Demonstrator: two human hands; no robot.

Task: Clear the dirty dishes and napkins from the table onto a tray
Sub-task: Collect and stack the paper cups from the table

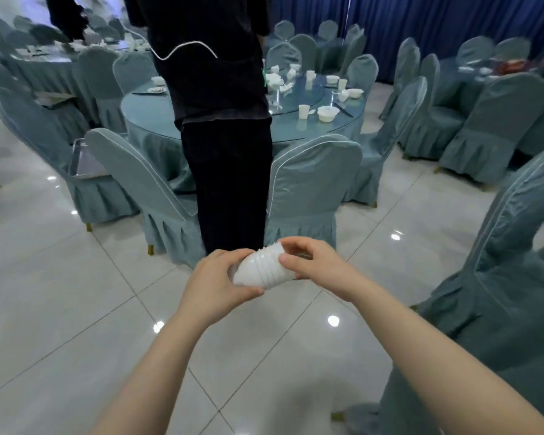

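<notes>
- Stack of white cups (259, 271) held sideways over glossy tiled floor (60, 309), near side of round counter (296, 124).
- Left grip (214, 284) and right grip (311, 262) both clasp it.
- Cups, bowls, napkins on counter; covered chairs (308, 183) ring it; person in black (220, 120) stands before it.

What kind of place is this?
Most likely a banquet hall after a meal: round tables ringed by covered chairs, strewn with used white cups and bowls, and blue curtains behind.
</notes>
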